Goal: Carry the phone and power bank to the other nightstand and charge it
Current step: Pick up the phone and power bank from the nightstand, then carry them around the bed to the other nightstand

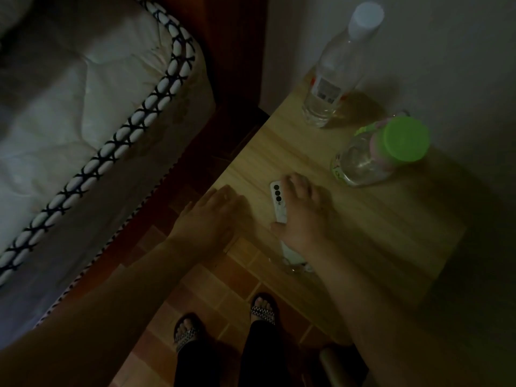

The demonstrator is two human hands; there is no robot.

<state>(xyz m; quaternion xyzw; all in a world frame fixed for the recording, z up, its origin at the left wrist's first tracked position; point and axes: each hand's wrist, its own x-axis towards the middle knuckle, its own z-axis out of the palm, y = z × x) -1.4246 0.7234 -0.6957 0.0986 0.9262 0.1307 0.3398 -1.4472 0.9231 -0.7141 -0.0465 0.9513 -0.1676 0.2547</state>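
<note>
A white phone (pixel 278 201) lies face down on the wooden nightstand (pixel 377 219), its three dark camera lenses showing. My right hand (pixel 301 213) rests over it, fingers curled around its top edge and thumb at its lower end. A white object with a cable (pixel 291 259), perhaps the power bank, peeks out under my right wrist at the nightstand's front edge. My left hand (pixel 212 213) lies flat on the nightstand's left edge, holding nothing.
A tall clear bottle with a white cap (pixel 335 76) stands at the back of the nightstand. A clear bottle with a green cap (pixel 379 155) stands right of my hand. The bed's mattress (pixel 83 121) lies to the left, tiled floor (pixel 223 277) and my sandalled feet (pixel 262 310) below.
</note>
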